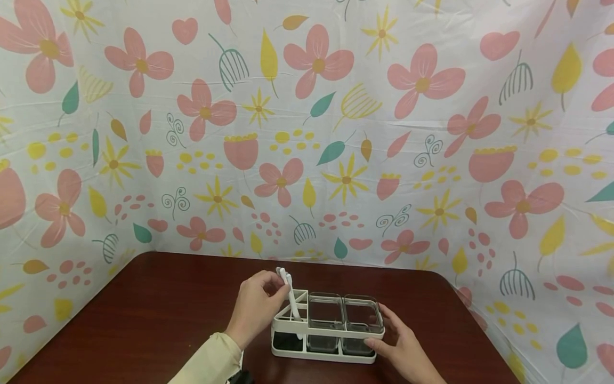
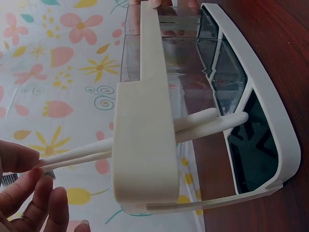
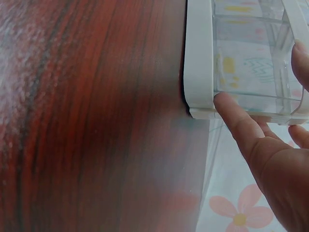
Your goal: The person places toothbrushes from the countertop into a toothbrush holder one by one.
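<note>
So my left grip (image 1: 259, 301) has two white toothbrushes (image 2: 207, 128) pinched between thumb and fingertips, up by the heads. They slant down from my fingers through a slot at the left end of the white rack (image 1: 326, 331), lower ends showing under its top frame. My right grip (image 1: 403, 346) is holding the rack's right end, thumb in front, just beside a clear cup (image 1: 363, 314). Rack's on the brown tabletop (image 1: 182, 298).

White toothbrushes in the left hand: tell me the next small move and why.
Perhaps lower the toothbrushes slightly: the left hand pinches them near the top, they pass through the rack, and one tip looks short of the base.
</note>
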The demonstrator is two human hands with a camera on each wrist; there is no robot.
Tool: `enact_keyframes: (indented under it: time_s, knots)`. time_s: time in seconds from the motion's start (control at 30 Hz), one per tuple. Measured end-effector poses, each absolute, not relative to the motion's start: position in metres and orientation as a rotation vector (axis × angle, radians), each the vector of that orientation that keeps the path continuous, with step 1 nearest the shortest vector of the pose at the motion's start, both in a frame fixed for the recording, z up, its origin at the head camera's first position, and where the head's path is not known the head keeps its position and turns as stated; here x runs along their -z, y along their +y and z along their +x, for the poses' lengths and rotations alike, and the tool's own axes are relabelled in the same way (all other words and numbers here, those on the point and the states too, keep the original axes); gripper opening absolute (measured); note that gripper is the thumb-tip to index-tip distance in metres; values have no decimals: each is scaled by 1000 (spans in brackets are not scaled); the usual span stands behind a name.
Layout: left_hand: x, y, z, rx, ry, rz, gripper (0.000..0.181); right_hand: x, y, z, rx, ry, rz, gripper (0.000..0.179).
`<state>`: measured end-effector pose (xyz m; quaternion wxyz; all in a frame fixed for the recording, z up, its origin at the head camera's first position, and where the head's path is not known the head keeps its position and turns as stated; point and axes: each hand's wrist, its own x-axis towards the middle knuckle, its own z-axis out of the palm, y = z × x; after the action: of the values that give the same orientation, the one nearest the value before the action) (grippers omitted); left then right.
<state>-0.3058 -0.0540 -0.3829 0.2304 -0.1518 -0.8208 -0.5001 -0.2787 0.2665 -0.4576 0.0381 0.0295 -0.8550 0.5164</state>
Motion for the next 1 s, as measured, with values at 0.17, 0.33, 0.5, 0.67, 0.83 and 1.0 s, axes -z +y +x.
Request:
enact_keyframes:
  time_s: [0.17,0.33,0.5,0.67,0.83,1.0]
  knots:
    - [387,-53,-305,1354,-2288,-433,14,458,267,-279,-1576,-2623,96,86]
    - [393,-51,-304,1320,-2315,-455,14,459,267,-279,-1582,-2622,108,86]
    - [397,-51,-304,1307,-2318,-473,15,459,268,-279,-1589,-2628,101,86]
    - [398,-51,-303,1304,-2321,-483,15,459,268,-279,-1599,-2624,101,85]
    - [398,-51,-303,1313,-2328,-487,15,458,267,-279,-1589,-2630,95,86]
    - [399,-52,-303,1331,-2321,-500,16,458,267,-279,-1597,-2626,95,86]
